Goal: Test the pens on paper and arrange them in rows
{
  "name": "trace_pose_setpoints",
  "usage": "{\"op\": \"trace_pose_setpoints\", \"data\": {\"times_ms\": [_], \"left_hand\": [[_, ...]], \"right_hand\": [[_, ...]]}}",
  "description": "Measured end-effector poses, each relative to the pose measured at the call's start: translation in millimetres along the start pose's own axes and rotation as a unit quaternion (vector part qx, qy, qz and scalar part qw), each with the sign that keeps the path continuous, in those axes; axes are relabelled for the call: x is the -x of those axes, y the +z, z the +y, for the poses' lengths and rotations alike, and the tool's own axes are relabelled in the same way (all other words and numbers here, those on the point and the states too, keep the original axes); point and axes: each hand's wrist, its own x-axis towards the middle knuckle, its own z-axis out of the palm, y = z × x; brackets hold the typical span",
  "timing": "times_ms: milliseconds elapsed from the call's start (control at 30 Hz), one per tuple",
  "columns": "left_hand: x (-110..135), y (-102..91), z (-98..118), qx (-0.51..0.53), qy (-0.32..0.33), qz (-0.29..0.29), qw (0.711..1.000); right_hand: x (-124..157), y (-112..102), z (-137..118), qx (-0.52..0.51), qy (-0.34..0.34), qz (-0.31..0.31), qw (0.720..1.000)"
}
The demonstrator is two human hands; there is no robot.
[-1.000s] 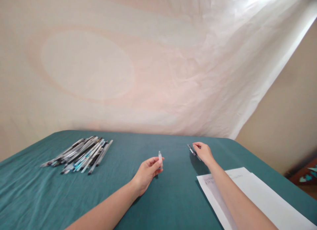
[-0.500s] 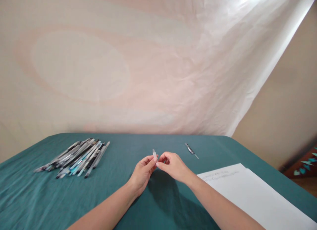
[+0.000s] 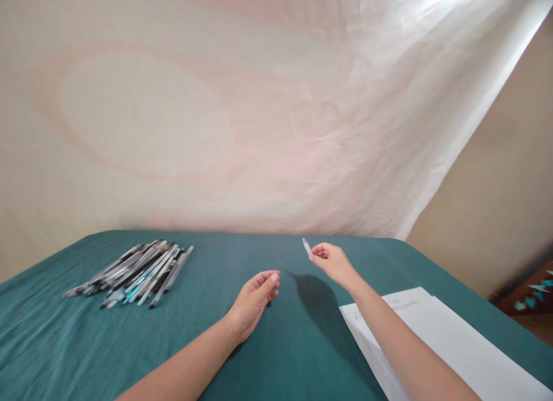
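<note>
My right hand (image 3: 333, 263) is raised over the table, right of centre. Its thumb and fingertips pinch a short, translucent whitish tube (image 3: 306, 246), which looks like part of a pen. The tube tilts up to the left, its lower end covered by the fingers. My left hand (image 3: 257, 300) rests low near the middle, thumb pressed against curled fingers. A small dark bit (image 3: 269, 303) shows just under those fingers; whether the hand holds it I cannot tell.
On the left lies a pile of pens (image 3: 142, 274), mostly black, grey and clear, some light blue. White paper sheets (image 3: 453, 337) with faint writing lie at right, partly under my right forearm. A dark green cloth (image 3: 207, 332) covers the table; a pale sheet (image 3: 268, 130) hangs behind.
My right hand has moved away from the left, up and rightward, taking the translucent tube out of it. The slim dark pen parts on the right are now hidden behind that hand.
</note>
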Motion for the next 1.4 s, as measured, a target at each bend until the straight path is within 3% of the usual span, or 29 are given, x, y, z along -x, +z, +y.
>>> {"op": "trace_pose_setpoints", "data": {"times_ms": [167, 367, 667, 933, 1400], "left_hand": [[-3, -2.1, -1, 0.012, -0.009, -0.006, 1.000], [-1, -1.0, 1, -0.002, -0.017, 0.000, 1.000], [-2, -1.5, 1, 0.001, -0.028, -0.008, 1.000], [-3, -1.2, 0, -0.001, -0.026, -0.011, 1.000], [-1, -0.7, 1, 0.000, -0.033, -0.008, 0.999]], "right_hand": [[-15, -33, 71, 0.114, 0.085, 0.064, 0.988], [-18, -30, 105, 0.177, 0.108, 0.066, 0.976], [-22, -22, 112, 0.201, 0.065, 0.059, 0.976], [-18, -3, 102, 0.230, 0.016, 0.093, 0.969], [-19, 1, 103, 0.267, 0.032, 0.122, 0.955]]}}
